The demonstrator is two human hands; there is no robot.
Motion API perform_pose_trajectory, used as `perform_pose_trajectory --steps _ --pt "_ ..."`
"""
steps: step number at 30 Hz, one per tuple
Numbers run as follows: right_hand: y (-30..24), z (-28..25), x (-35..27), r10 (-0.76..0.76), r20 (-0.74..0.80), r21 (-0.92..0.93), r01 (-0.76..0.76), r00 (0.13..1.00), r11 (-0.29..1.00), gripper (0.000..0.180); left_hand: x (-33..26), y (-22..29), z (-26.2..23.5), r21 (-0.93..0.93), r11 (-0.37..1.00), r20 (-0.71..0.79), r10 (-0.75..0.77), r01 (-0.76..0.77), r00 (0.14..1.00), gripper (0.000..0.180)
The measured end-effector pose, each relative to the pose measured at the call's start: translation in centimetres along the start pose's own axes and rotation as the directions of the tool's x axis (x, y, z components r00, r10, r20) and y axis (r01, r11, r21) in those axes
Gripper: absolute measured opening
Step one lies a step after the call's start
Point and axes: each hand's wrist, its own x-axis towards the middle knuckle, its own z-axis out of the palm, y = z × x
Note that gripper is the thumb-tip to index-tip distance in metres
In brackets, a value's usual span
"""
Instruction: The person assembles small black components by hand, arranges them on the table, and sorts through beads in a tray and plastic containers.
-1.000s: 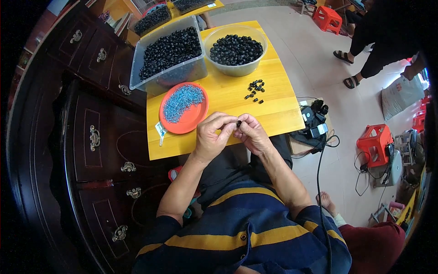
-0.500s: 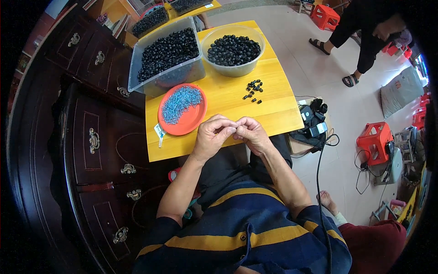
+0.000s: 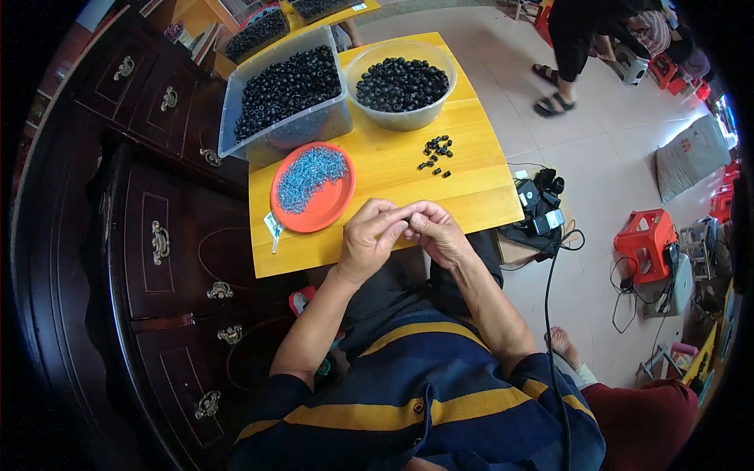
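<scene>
Both hands meet over the near edge of a small yellow wooden table (image 3: 471,196). The left hand (image 3: 367,239) and right hand (image 3: 436,234) press fingertips together, pinched narrow on something too small to make out. Just beyond the left hand sits a round orange plate (image 3: 334,206) heaped with tiny blue bits. A loose cluster of black beads (image 3: 437,151) lies past the right hand. Farther back stand a clear plastic tub (image 3: 314,125) and a pale round bowl (image 3: 402,119), both full of black beads.
</scene>
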Motion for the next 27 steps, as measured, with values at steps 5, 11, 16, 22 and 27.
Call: perform_pose_trajectory --steps 5,11,16,22,27 --pt "-0.5 0.2 0.4 -0.050 -0.020 0.016 0.050 0.999 0.999 0.018 0.0 1.1 0.7 0.394 0.913 0.044 0.094 -0.104 0.995 0.035" --pt "-0.9 -1.1 0.1 -0.088 -0.032 0.038 0.089 0.996 0.995 0.014 1.1 -0.4 1.3 0.157 0.986 0.016 0.056 -0.058 0.998 0.028" --pt "-1.8 -2.1 0.2 -0.097 -0.019 0.113 0.099 0.995 0.989 0.014 3.3 -3.9 2.0 0.081 0.978 -0.020 -0.190 0.191 0.982 0.027" --pt "-1.7 -2.0 0.4 -0.102 -0.042 0.110 0.106 0.994 0.988 0.013 6.5 -7.0 3.5 0.430 0.894 0.007 -0.142 0.126 0.990 0.031" --pt "-1.8 -2.4 0.4 -0.105 -0.037 0.098 0.108 0.994 0.989 0.015 8.3 -8.2 5.7 0.525 0.850 0.022 -0.078 0.055 0.997 0.025"
